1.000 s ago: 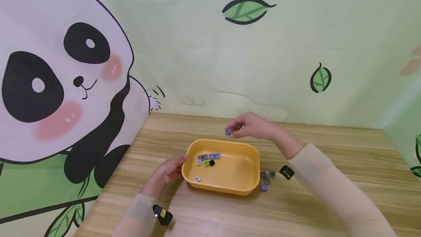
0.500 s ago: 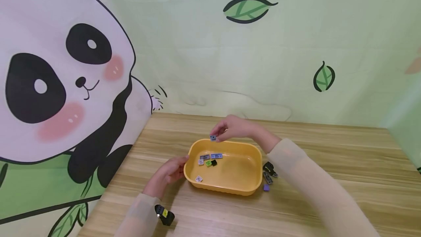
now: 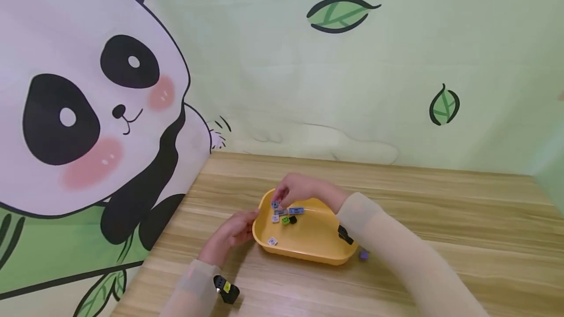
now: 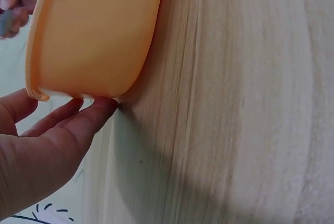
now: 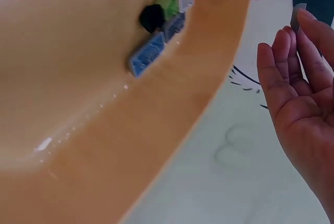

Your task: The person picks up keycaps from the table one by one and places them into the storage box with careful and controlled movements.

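Note:
My right hand pinches a small grey-blue toy brick between thumb and fingertips, above the left back part of a yellow-orange plastic tray. In the right wrist view the same brick shows edge-on. At the tray's left end, my left hand touches the outer wall and rim with extended fingers, as the left wrist view shows. Inside the tray lie a blue flat brick, a darker grey-blue one, a lime-green brick, a black brick and two whitish bricks.
On the wooden table, a purple brick lies just right of the tray. My right sleeve hides part of that area. A wall cloth with a panda and leaves rises behind and to the left.
My right hand has carried the grey-blue brick left and down, from behind the tray to just above its left back part. The left hand stays at the tray's end.

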Motion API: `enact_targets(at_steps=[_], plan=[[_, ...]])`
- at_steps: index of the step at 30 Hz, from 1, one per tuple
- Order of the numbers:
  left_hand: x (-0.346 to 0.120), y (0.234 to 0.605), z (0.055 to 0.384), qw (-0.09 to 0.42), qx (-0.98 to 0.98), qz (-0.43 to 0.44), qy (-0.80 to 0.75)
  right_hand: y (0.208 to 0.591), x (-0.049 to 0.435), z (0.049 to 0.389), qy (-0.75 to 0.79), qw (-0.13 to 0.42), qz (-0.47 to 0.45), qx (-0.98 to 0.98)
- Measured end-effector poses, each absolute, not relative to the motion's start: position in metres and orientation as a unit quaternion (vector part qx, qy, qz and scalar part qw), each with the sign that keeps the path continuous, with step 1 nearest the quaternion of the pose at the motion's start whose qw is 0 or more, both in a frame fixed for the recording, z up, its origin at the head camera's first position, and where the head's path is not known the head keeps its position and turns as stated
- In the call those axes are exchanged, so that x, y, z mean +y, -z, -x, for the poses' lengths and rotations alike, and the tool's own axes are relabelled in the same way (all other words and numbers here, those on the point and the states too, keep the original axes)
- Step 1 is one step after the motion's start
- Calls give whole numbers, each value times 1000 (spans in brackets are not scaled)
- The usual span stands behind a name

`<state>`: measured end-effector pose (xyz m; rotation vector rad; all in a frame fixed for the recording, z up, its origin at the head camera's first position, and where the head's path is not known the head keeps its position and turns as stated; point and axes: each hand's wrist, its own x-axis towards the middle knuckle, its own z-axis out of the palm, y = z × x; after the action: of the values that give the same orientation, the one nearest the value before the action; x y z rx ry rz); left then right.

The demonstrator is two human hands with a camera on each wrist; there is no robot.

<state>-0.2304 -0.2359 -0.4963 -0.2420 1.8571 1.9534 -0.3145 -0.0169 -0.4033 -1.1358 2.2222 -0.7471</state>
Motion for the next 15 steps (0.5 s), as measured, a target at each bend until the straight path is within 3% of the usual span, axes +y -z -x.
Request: enact_targets(at_steps=[15], plan=[[-237,497,229,212,676,80,-701,443,-41,316,239,281,413,833]])
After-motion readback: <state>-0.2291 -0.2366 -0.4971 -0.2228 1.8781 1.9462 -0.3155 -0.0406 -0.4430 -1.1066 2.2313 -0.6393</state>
